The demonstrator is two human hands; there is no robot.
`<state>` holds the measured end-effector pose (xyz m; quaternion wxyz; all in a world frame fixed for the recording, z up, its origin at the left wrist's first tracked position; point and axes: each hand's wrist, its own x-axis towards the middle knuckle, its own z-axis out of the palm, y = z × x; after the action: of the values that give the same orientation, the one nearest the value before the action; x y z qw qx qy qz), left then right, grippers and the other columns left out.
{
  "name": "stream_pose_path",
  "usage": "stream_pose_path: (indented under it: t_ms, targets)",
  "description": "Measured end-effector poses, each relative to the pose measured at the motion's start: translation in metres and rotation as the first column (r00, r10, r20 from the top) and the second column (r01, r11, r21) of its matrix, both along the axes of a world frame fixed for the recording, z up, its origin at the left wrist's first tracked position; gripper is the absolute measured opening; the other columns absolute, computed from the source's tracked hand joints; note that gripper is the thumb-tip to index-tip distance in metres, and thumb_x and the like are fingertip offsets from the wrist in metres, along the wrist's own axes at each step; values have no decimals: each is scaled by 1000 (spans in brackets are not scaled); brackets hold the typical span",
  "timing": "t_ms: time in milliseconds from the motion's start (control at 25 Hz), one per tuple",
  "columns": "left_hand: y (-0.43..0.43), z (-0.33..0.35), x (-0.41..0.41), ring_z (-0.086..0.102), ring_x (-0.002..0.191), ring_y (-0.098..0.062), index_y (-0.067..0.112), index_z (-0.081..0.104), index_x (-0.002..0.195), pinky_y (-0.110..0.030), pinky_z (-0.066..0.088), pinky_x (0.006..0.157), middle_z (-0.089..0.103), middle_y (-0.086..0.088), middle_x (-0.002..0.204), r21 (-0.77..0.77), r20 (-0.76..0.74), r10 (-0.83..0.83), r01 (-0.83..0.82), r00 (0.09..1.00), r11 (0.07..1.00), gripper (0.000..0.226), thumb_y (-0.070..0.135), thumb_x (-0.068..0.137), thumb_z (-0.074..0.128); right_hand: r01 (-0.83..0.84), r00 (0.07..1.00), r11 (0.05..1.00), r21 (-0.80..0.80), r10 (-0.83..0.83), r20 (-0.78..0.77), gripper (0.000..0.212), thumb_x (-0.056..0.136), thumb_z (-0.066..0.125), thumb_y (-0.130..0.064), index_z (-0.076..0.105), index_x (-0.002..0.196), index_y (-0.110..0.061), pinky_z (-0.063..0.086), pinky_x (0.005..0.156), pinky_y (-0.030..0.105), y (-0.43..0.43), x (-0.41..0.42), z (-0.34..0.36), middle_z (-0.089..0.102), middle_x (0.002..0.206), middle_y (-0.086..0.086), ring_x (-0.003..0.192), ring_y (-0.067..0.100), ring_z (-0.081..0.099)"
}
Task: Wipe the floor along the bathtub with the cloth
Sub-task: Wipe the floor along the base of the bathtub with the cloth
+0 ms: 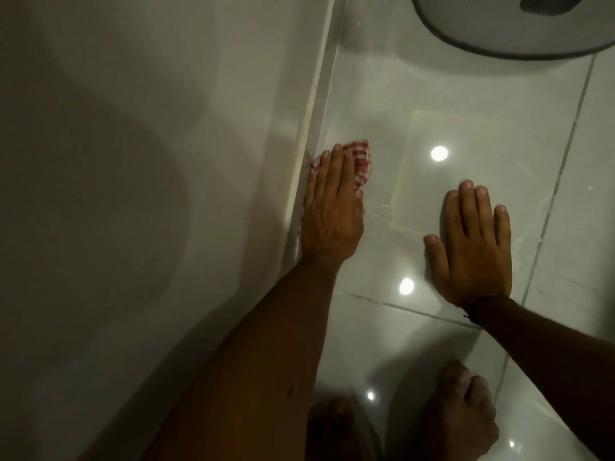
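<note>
A red-and-white checked cloth [361,158] lies on the glossy white tiled floor [432,134], right against the base of the white bathtub [166,161]. My left hand [331,211] lies flat on top of the cloth, fingers pointing away from me, its outer edge touching the tub's base strip. Most of the cloth is hidden under the palm. My right hand [472,241] rests flat on the floor to the right, fingers spread, holding nothing. A thin dark band circles that wrist.
The tub's side fills the left half of the view. A round grey-rimmed object [499,44] stands on the floor at the top right. My bare feet [459,417] are at the bottom. The tiles look wet and mirror ceiling lights.
</note>
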<state>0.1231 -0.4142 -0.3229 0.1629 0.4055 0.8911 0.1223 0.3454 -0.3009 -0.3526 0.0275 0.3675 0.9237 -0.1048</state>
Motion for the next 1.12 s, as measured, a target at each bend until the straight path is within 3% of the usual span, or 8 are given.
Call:
stream_pose_path:
  t_ms: [240,400,680,800,880,1000,1120]
  targets:
    - [-48,-9,30,25,160,-33,8,26,162,-46,17,133,30,-16,171,9,-51,25,-25,998,1000,62,37,107,27,10,1000,999,-30,-11,-29,80,107,29,-50,15,172,-6,6,136,56,-1,-1,2,10,182,18,169,37,8]
    - [-93,-17,60,27,160,-30,7,33,161,-49,24,132,35,-15,169,117,-37,61,-56,997,992,55,28,109,36,8,1000,999,-33,-8,-19,80,107,28,-50,14,172,-7,6,135,58,0,-1,3,9,182,18,169,37,6]
    - [-166,-6,108,4,165,-26,17,6,167,-37,-2,134,8,-4,177,-109,-25,34,-37,999,993,67,36,108,33,3,1000,1000,-29,-3,-19,81,106,30,-49,13,172,-6,6,136,57,-1,0,5,8,182,18,169,37,6]
    - [-152,-4,111,-5,164,-26,14,6,167,-36,-7,134,10,-9,176,-153,-55,108,-115,993,981,66,39,109,28,5,1000,1000,-23,-6,-30,80,106,31,-48,15,172,-6,7,136,58,-1,-1,4,10,182,19,169,37,8]
    - [-129,-5,102,-1,162,-27,10,12,165,-37,-4,133,17,-15,174,-137,-104,121,-135,987,981,72,34,104,43,7,999,1000,-20,-8,-37,80,106,31,-49,16,172,-5,8,136,57,0,0,4,11,182,19,169,38,9]
    - [-71,-10,53,21,160,-36,5,20,162,-43,7,132,27,-21,170,-105,-177,22,-41,984,994,82,27,96,63,8,998,1000,-21,-9,-56,80,107,30,-51,19,172,-6,8,136,57,-1,1,1,13,181,18,169,37,10]
    - [-12,-14,4,18,161,-37,4,15,163,-43,5,130,19,-20,173,-91,-173,-53,38,983,995,81,30,98,56,16,997,1000,-26,-18,-71,80,107,28,-54,21,171,-6,7,136,55,1,1,-1,15,181,17,169,37,12]
